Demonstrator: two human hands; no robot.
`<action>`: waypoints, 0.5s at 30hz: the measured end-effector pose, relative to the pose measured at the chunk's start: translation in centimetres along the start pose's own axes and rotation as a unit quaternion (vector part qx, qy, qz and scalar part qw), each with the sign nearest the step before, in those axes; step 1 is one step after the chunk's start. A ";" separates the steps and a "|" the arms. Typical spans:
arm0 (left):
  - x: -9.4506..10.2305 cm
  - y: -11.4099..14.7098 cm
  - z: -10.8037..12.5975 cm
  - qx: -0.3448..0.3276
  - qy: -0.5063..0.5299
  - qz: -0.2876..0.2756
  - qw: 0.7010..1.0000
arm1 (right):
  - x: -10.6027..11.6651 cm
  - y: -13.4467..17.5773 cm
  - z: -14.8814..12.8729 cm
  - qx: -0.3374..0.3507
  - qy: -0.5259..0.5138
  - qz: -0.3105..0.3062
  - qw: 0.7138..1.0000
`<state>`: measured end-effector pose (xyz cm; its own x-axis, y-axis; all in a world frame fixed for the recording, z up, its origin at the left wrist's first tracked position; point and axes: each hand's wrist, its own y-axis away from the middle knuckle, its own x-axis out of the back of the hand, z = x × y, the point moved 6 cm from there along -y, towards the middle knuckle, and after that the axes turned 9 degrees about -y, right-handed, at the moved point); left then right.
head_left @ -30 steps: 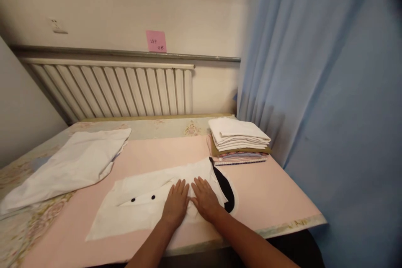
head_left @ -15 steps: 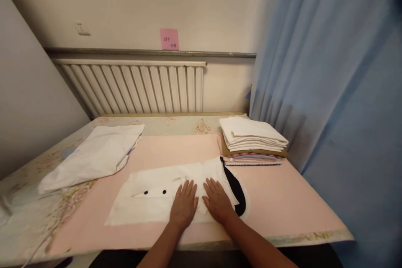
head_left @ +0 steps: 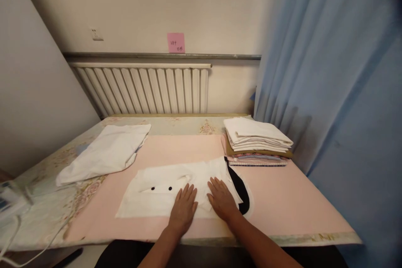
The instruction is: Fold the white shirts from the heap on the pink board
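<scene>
A white garment (head_left: 157,203) with a black collar (head_left: 240,186) and black buttons lies flat on a pink cloth (head_left: 282,213), its collar end to the right. Palm down on its middle rests my left hand (head_left: 183,208), fingers stretched out. My right hand (head_left: 222,199) also lies flat on the fabric, nearer the collar, with its fingers extended. Neither hand grips anything. The part of the garment beneath my palms is hidden.
At the back right stands a stack of folded cloths (head_left: 259,136), white ones on top. Another white cloth (head_left: 105,155) lies loosely at the left. A white corded device (head_left: 12,201) sits at the left edge. A blue curtain (head_left: 329,92) hangs along the right.
The view has shifted left, bringing the white corded device into sight. My hands have spread slightly apart on the garment, still flat.
</scene>
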<state>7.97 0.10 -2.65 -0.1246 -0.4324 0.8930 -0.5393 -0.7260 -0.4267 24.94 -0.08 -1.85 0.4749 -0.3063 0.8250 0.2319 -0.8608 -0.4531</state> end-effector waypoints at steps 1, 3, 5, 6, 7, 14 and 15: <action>0.1 0.5 -0.8 0.015 0.005 0.005 1.000 | 0.0 0.0 0.0 0.000 0.000 0.000 1.000; 0.4 1.7 -3.2 0.065 0.007 0.022 0.998 | 0.0 0.0 0.0 -0.002 -0.001 -0.004 1.000; 1.0 3.0 -6.4 0.127 -0.003 0.042 0.991 | 0.0 0.0 0.0 -0.007 -0.002 -0.010 1.000; 1.3 3.7 -8.2 0.158 -0.012 0.047 0.986 | -0.1 0.0 0.0 -0.010 -0.002 -0.012 1.000; 1.7 4.4 -10.1 0.191 -0.024 0.047 0.980 | -0.1 0.0 0.0 -0.012 -0.003 -0.014 1.000; 3.5 9.3 -20.5 0.419 -0.094 -0.135 0.893 | -0.1 0.3 0.4 -0.005 -0.026 0.008 1.000; 3.4 9.8 -21.4 0.429 -0.081 -0.165 0.884 | -0.1 0.4 0.6 -0.005 -0.034 0.018 0.999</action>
<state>-15.53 2.96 -0.69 0.0806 -0.1414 0.9867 0.3153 -0.9355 -0.1598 25.51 -0.16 -2.29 0.5385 -0.3091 0.7839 0.2050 -0.8543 -0.4777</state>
